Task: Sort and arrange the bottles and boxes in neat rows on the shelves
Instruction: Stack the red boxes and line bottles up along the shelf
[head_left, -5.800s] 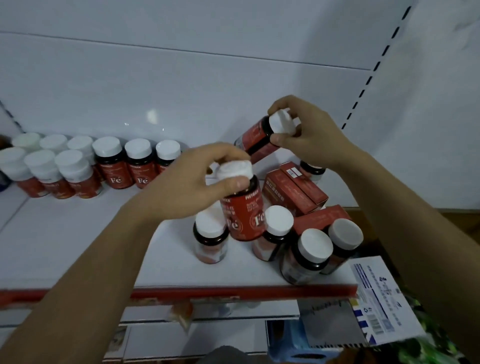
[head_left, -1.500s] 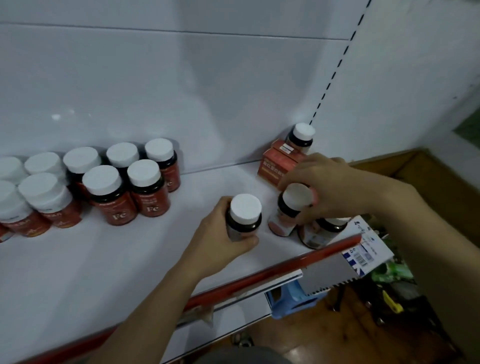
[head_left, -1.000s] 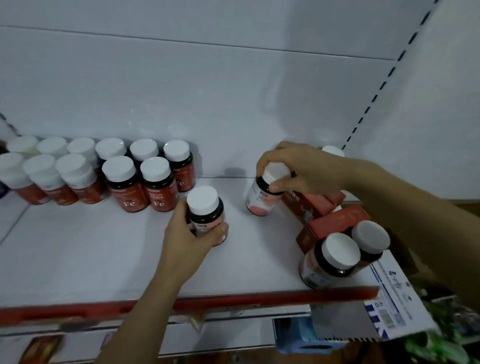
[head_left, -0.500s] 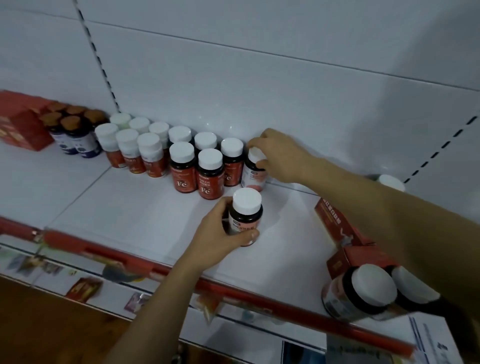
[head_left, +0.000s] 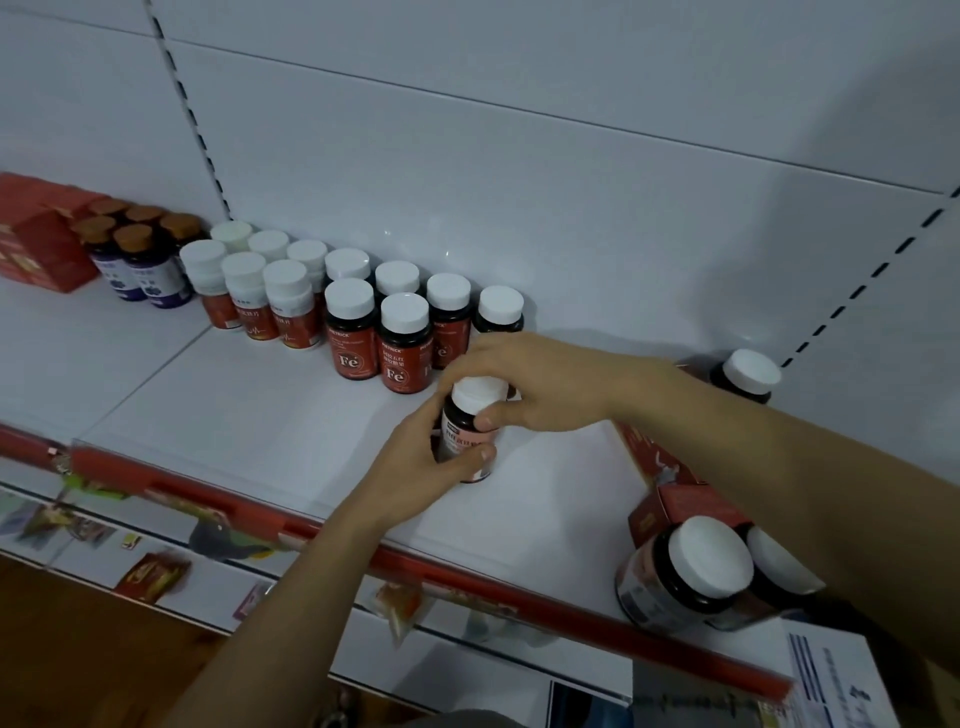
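Observation:
A dark bottle with a white cap and pink label (head_left: 470, 415) stands on the white shelf (head_left: 249, 415), in front of the row's right end. My left hand (head_left: 426, 457) wraps its body from the left. My right hand (head_left: 540, 387) grips its cap and neck from above. Behind it, white-capped red "Fe" bottles (head_left: 402, 343) stand in two rows, with a single dark bottle (head_left: 500, 312) at the right end by the back wall.
Further left stand white bottles with red labels (head_left: 249, 291), brown-capped purple bottles (head_left: 137, 260) and red boxes (head_left: 36, 244). At right lie red boxes (head_left: 670, 499), two large bottles (head_left: 685, 577) at the shelf's red front edge (head_left: 467, 582), and one bottle (head_left: 745, 376) by the wall.
My right hand has let go of the bottle it set at the back row's end and come forward onto the cap of the bottle in my left hand. The view has shifted left.

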